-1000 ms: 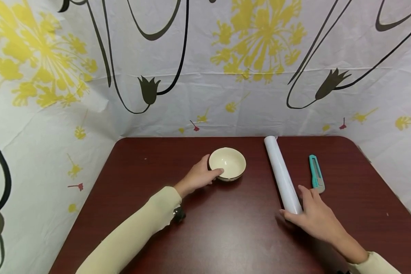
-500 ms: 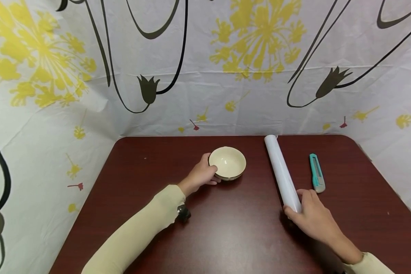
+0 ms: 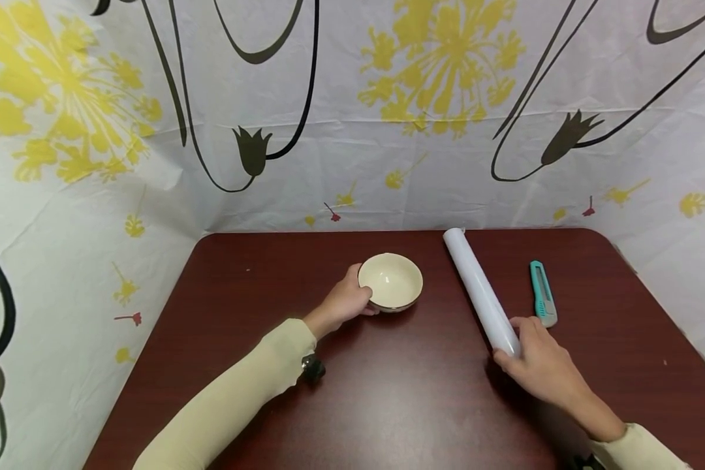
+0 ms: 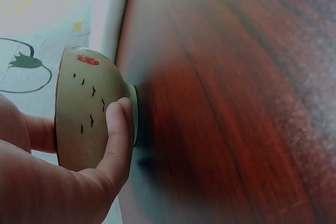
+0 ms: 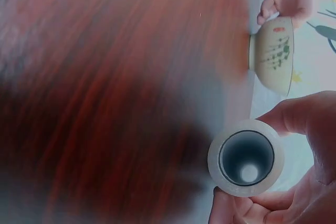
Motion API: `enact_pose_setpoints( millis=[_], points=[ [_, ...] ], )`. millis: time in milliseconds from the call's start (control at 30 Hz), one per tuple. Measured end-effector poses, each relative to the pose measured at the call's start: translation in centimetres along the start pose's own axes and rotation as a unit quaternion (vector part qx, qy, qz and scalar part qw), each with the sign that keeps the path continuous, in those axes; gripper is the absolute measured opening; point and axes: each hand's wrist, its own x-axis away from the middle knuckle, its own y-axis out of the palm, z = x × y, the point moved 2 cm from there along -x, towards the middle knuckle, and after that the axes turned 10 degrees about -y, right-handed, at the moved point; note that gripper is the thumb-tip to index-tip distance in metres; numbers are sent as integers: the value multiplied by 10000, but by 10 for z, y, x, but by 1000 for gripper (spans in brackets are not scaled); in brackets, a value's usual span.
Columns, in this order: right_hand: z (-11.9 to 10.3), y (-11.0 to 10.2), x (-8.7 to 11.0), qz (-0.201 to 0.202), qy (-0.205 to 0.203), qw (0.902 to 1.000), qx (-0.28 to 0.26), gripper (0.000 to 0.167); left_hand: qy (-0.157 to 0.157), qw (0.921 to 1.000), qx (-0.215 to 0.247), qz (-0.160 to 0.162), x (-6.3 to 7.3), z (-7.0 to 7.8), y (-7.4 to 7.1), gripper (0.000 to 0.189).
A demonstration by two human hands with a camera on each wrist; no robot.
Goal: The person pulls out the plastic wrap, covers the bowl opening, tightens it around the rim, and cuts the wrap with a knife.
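In the head view my left hand (image 3: 345, 299) holds a cream bowl (image 3: 392, 281) by its left side, thumb at the rim. The left wrist view shows a finger under the bowl (image 4: 86, 103) near its foot, and red and black marks on its outside. At the right, my right hand (image 3: 545, 365) grips the near end of a white roll of plastic wrap (image 3: 480, 287), which slants toward the back edge. The right wrist view looks into the hollow core of the roll (image 5: 216, 158), with thumb and fingers on either side of it.
A teal utility knife (image 3: 542, 294) lies on the dark red-brown table (image 3: 270, 274), just beyond my right hand. A patterned white sheet (image 3: 341, 85) hangs behind the table's back edge and along its sides.
My right fingers have closed from a spread pose onto the roll, and its far end has swung slightly left. My left thumb has drawn back from inside the bowl to its rim.
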Motion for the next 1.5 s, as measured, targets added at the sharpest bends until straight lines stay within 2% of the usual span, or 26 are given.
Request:
enact_pose_setpoints(
  millis=[167, 400, 833, 1333, 1500],
  points=[
    [4, -3, -5, -48, -214, 9998, 22, 64, -14, 10000, -28, -72, 4, -4, 0, 71],
    [10, -6, -17, -90, -713, 9974, 65, 61, -4, 9997, -63, -225, 12, -9, 3, 71],
    [13, -10, -51, -228, -1753, 9842, 135, 54, 202, 9981, -131, -564, 32, -17, 13, 69],
    [13, -10, -94, -538, -2121, 9750, 384, 56, 378, 9958, -282, -782, 50, -22, 25, 67],
    [15, -10, -105, -636, -2114, 9743, 449, 55, 406, 9953, -293, -831, 54, -22, 29, 66]
  ],
)
